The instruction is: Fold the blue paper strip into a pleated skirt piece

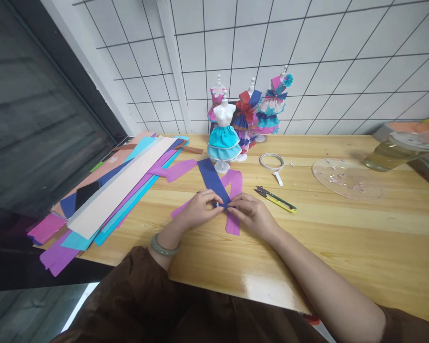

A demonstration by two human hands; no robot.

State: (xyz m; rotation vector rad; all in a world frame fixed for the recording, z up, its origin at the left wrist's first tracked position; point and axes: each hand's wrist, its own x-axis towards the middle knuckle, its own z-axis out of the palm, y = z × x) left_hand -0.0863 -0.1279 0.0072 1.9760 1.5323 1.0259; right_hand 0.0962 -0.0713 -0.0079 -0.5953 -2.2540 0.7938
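Observation:
A dark blue strip (211, 178) runs from the foot of the nearest mannequin down to my fingers. My left hand (203, 207) pinches its near end from the left, and my right hand (252, 213) pinches it from the right, the fingertips almost touching. Beneath it a purple strip (233, 225) lies looped on the wooden table (293, 257). The small white mannequin (224, 114) in a turquoise layered skirt stands just beyond. Right of my hands lie yellow-and-black thread snips (276, 199) and a roll of white tape (271, 162) with a loose end.
Coloured strips (117, 190) are piled at the left, overhanging the table edge. Behind stand dressed mannequins (248, 114) near the tiled wall. At the right are a clear plate (343, 181) of small shiny pieces and a cup (389, 151) of yellowish liquid.

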